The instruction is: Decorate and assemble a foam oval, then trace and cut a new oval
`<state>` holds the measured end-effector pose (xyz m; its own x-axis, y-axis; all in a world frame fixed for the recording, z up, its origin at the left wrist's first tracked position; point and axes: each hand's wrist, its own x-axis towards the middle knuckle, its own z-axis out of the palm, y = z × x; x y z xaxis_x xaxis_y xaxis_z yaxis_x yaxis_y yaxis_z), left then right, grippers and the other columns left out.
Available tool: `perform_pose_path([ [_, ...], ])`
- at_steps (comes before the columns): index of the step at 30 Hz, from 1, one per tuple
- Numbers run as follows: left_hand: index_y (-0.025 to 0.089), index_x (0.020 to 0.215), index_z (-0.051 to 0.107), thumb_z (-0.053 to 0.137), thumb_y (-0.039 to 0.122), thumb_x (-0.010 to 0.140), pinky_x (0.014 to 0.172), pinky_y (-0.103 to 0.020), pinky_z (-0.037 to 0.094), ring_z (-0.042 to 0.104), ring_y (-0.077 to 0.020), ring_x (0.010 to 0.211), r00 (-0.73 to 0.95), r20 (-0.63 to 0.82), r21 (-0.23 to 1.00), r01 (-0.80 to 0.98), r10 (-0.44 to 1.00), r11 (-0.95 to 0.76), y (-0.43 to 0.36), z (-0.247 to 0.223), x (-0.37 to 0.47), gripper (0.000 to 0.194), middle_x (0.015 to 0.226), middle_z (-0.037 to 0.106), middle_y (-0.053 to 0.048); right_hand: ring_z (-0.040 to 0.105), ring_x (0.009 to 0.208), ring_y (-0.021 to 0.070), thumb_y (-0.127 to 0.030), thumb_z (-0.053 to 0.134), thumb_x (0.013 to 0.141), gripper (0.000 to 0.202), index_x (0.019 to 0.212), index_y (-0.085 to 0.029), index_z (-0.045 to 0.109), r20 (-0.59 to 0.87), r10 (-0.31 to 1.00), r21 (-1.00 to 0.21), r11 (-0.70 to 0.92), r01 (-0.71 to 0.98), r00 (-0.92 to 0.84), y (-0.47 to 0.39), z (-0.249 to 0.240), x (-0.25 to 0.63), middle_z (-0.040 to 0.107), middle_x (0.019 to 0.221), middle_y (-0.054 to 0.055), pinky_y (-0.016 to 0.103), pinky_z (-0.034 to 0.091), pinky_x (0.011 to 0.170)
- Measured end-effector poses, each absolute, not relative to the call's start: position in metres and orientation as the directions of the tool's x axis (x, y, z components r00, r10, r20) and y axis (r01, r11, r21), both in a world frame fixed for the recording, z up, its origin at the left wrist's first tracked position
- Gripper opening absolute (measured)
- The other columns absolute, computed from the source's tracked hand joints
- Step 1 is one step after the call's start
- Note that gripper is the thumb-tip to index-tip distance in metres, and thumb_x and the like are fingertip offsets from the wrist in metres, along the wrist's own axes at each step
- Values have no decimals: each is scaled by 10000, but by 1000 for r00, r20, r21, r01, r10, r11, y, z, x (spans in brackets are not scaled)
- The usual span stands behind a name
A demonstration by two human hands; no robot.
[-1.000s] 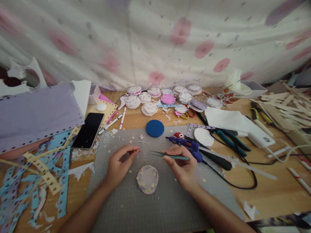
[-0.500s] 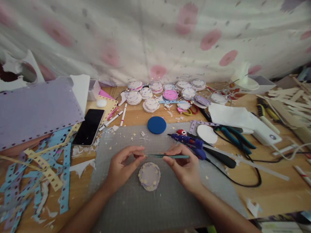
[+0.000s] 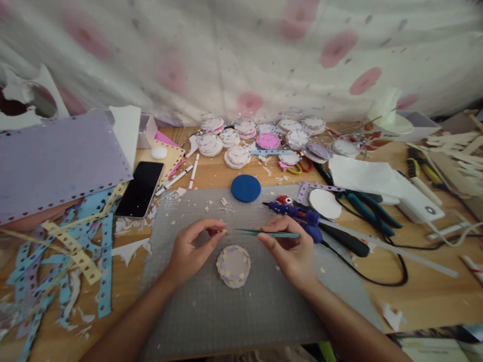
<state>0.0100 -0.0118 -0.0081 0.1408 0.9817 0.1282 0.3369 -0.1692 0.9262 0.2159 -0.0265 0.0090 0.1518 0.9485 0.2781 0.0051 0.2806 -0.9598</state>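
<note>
Right hand [image 3: 293,254]: fingers pinching green tweezers [image 3: 283,235], tips aimed at left hand [image 3: 190,251], just short of it. Left thumb and index close together, can't tell if pinching anything. Pale layered disc [image 3: 233,266], yellow bits around rim, on grey mat [image 3: 196,317], between forearms.

Far side: pale cloth [image 3: 211,60], hanging in loose folds behind the table [image 3: 426,296], printed with blurred pink blooms [image 3: 337,49] and small grey flecks [image 3: 402,24]. Table: light brown wood, grain visible; I note its near edge, lower right. Light: dim, soft, shadows faint.
</note>
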Motion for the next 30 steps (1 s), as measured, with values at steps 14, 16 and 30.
perform_pose_path([
  [14,209,978,655,680,276,793,758,-296,564,707,-177,751,194,73,964,236,978,-118,-16,1,12,198,779,737,-29,594,584,145,-280,752,722,141,695,-197,641,202,972,-979,202,8,117,-26,12,216,646,643,11,241,484,502],
  [16,218,982,650,675,260,799,756,-285,561,706,-169,751,192,85,966,225,978,-129,-16,1,12,189,784,739,-20,596,584,146,-276,755,717,140,696,-197,642,207,971,-978,207,8,118,-26,12,216,648,643,12,241,487,503],
  [30,242,1216,562,770,506,635,1020,-476,381,489,-325,1198,547,48,764,519,836,-383,-23,19,9,672,1293,554,-120,587,634,157,-239,741,735,120,710,-206,628,284,926,-953,301,-32,249,-26,11,220,634,655,9,274,476,564],
])
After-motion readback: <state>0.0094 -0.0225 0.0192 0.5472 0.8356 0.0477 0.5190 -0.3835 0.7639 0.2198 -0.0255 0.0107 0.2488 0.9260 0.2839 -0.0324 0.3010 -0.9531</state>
